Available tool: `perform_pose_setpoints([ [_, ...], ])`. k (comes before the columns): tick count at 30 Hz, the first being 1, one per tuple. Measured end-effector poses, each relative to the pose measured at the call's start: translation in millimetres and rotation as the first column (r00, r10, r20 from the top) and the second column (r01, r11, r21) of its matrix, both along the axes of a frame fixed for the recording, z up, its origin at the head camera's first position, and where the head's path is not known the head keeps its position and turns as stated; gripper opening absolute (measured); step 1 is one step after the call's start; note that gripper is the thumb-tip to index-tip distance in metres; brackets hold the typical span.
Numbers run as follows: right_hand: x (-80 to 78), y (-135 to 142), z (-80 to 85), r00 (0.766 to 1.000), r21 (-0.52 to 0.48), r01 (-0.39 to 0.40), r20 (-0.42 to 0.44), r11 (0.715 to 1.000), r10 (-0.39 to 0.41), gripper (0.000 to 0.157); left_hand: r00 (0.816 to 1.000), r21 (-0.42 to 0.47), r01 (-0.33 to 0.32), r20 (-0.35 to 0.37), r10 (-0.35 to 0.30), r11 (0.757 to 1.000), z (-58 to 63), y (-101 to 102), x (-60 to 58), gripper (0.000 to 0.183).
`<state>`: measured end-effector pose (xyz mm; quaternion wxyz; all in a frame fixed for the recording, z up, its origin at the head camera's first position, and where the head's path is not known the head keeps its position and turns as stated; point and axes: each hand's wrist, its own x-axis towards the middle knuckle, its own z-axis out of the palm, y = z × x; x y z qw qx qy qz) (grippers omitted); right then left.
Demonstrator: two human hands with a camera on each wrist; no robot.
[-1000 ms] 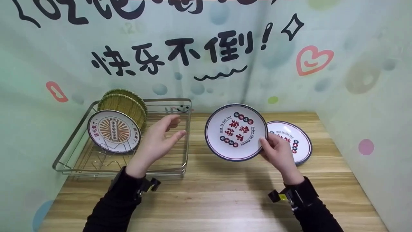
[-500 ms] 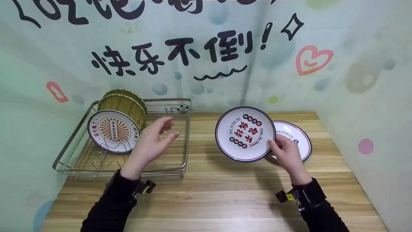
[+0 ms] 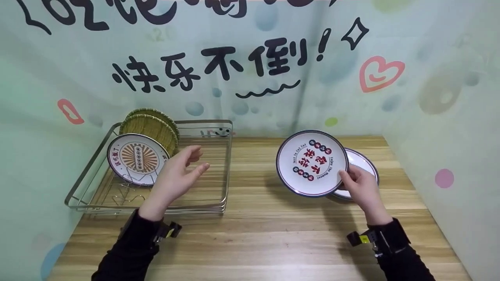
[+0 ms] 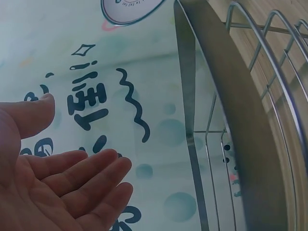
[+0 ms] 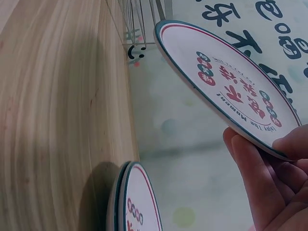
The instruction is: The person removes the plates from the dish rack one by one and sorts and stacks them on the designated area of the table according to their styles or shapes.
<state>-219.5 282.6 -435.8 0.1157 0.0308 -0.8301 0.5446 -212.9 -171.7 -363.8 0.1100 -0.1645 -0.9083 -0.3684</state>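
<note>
My right hand (image 3: 363,189) pinches the right edge of a white plate (image 3: 312,164) with a blue rim and red lettering, thumb on its face and fingers underneath. The right wrist view shows this plate (image 5: 231,86) tilted and raised above the table. Behind it, partly covered, a small stack of matching plates (image 3: 365,164) lies on the table; two rims show in the right wrist view. Over the wire dish rack (image 3: 226,171) my left hand (image 3: 175,175) hovers with relaxed fingers and holds nothing. A plate with an orange sunburst (image 3: 136,158) leans in the rack's left side.
Two round woven trays (image 3: 150,127) stand behind the sunburst plate in the rack. The wooden table (image 3: 254,242) reaches back to a printed cloth backdrop (image 3: 332,105), which also closes in both sides.
My right hand has carried the plate to the right, so it now overlaps the stack in the head view. My left hand has drawn back a little to the left and down.
</note>
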Motion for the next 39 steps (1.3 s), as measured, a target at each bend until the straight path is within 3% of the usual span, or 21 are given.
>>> perform_pose_setpoints([
  [13, 1.3, 26.6, -5.2, 0.998, 0.011, 0.041, 0.038, 0.999, -0.041, 0.021, 1.0, 0.024, -0.016, 0.0, 0.016, 1.0, -7.2, -8.7, 2.6, 0.055],
  [39, -3.1, 72.4, -8.2, 0.968, 0.053, 0.084, 0.231, 0.995, -0.094, 0.043, 0.998, 0.035, -0.06, 0.035, 0.058, 0.998, -12.3, -32.6, 10.6, 0.054],
])
